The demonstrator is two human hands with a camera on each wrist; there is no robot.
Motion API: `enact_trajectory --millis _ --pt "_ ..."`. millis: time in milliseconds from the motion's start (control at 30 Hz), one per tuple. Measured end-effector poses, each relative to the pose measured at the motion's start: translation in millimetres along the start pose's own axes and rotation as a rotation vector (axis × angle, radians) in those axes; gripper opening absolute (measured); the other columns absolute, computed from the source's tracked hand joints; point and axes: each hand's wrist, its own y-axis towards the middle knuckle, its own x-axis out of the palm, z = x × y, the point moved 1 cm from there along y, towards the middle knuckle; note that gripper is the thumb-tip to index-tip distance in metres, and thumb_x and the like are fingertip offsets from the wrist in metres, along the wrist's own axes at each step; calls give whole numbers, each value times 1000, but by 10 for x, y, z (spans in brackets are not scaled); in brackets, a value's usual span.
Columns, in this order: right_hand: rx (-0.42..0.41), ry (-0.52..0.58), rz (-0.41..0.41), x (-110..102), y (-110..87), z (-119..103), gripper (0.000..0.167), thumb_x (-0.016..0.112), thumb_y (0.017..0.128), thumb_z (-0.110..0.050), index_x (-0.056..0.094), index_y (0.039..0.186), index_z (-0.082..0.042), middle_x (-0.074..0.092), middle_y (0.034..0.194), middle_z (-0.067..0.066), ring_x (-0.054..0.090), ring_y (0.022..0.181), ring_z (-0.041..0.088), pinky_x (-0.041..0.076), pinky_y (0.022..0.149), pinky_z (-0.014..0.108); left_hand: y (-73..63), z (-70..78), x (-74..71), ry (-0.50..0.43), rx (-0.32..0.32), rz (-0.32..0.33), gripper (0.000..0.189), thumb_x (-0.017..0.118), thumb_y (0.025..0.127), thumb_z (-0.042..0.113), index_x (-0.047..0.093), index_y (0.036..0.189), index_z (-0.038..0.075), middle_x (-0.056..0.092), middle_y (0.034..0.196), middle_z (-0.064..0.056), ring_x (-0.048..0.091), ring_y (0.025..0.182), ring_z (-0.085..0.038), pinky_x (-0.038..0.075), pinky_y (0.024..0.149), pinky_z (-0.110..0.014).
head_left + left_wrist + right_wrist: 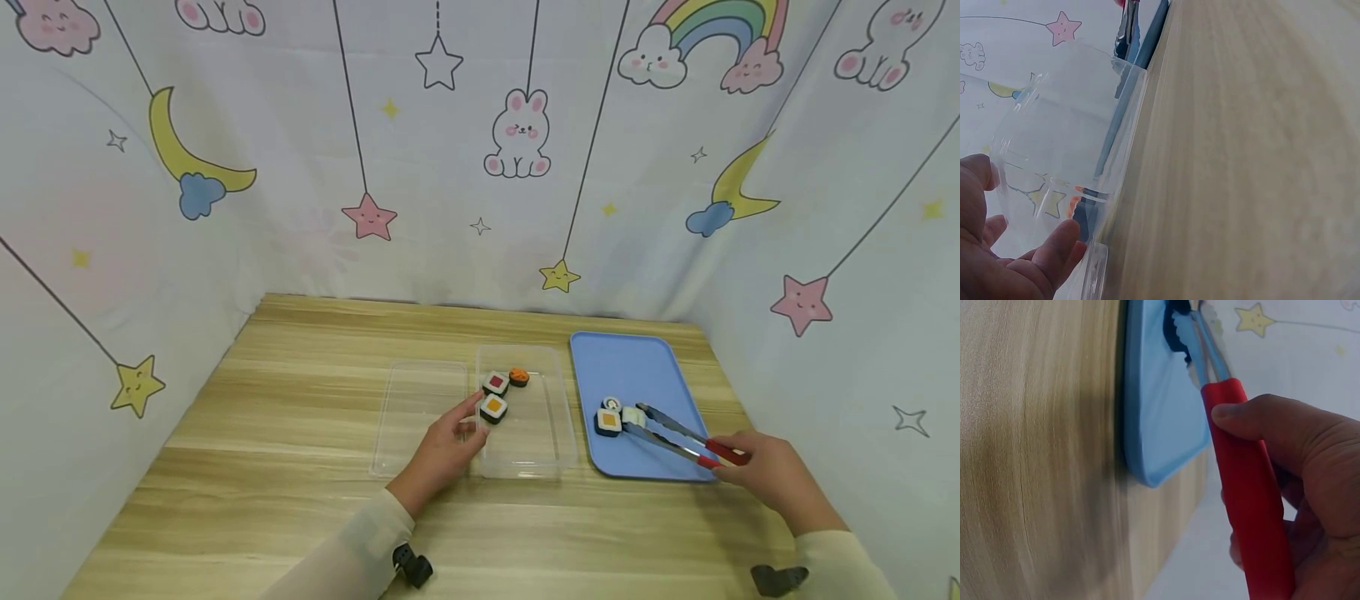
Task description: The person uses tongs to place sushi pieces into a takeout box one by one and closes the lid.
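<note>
Left hand: the person's left hand [441, 448] holds the left wall of a rectangular, clear plastic container [534, 442], thumb and fingers parted along the rim; this hold probably keeps the light container from sliding.
Right hand: the person's right hand [772, 473] grips the red handles of a pair of metal tongs [675, 447], thumb along one handle, which gives control over how far the arms close.
Tongs: the arms stand slightly apart, their ends on either side of a pale, whitish sushi piece [633, 417]; whether they press on it cannot be told.
Tray: a flat, light-blue, rounded rectangular tray [630, 367] lies on the table, right of the container and within the tongs' reach. The pale piece is on it, beside a square black-and-white roll with an orange centre [608, 422] and a small round white roll [611, 403].
Container contents: a square roll with a dark-red centre [496, 383], a second orange-centred roll [493, 408] and a small orange-topped piece [519, 377] sit close together toward the far left, leaving bare floor around them.
Lid: a flat, clear plastic lid [420, 417] lies left of the container, apparently set aside to give access from above.
Surface: a wood-grain table [300, 375] supports everything level.
</note>
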Motion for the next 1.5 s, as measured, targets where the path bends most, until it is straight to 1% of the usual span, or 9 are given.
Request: enact_trajectory --millis 333,500,633,800,900,1033,1233,1367,1500 --pt "-6 15 10 -4 -15 22 45 90 79 -26 78 115 -2 73 97 8 62 80 20 52 69 39 5 7 -1 -2 4 0 61 68 101 26 46 158 20 55 149 -20 61 126 -33 53 96 -51" --pt "33 31 4 -42 -12 16 47 90 80 -26 77 118 -2 70 92 5 59 79 21 49 67 38 9 -4 5 -8 -5 0 62 68 101 26 46 158 21 54 149 -19 61 126 -32 54 94 -50" --pt "60 53 12 -97 8 -18 48 90 80 -27 77 119 -1 71 93 7 58 79 22 46 66 36 14 -11 8 -15 -9 1 62 69 101 25 46 158 22 54 149 -19 61 125 -32 54 92 -48" --pt "38 74 37 -162 63 -86 50 90 81 -26 76 121 -1 72 99 12 60 81 23 47 66 36 11 -7 8 -17 -7 -1 62 68 101 22 46 159 21 54 149 -20 61 126 -33 54 92 -48" --pt "1 71 57 -210 125 -173 50 90 81 -25 75 123 -1 73 103 15 62 83 25 50 67 37 6 -2 8 -15 -5 2 62 68 101 21 46 158 20 54 149 -20 61 126 -34 54 92 -48" --pt "-48 71 71 -278 223 -347 51 89 82 -25 74 124 0 73 106 17 63 85 26 51 67 38 -3 -1 8 -12 -1 5 61 67 101 20 46 158 20 54 149 -20 61 126 -34 55 92 -48" --pt "-93 95 54 -292 398 -642 48 87 84 -23 74 124 1 70 112 21 63 89 30 55 70 38 -11 1 7 -12 0 2 61 67 101 20 45 159 20 54 149 -20 61 126 -34 54 93 -49" --pt "-134 108 47 -254 540 -844 44 87 84 -20 76 122 -2 72 113 18 63 90 28 56 69 35 -12 2 5 -10 -4 4 61 67 101 21 46 159 20 54 149 -20 61 126 -34 54 93 -49" --pt "-196 104 35 -206 683 -1052 42 89 81 -17 78 120 -6 73 108 12 62 87 24 54 68 34 -13 2 4 -5 -3 3 62 68 101 22 45 159 20 54 149 -20 61 126 -33 54 93 -49"
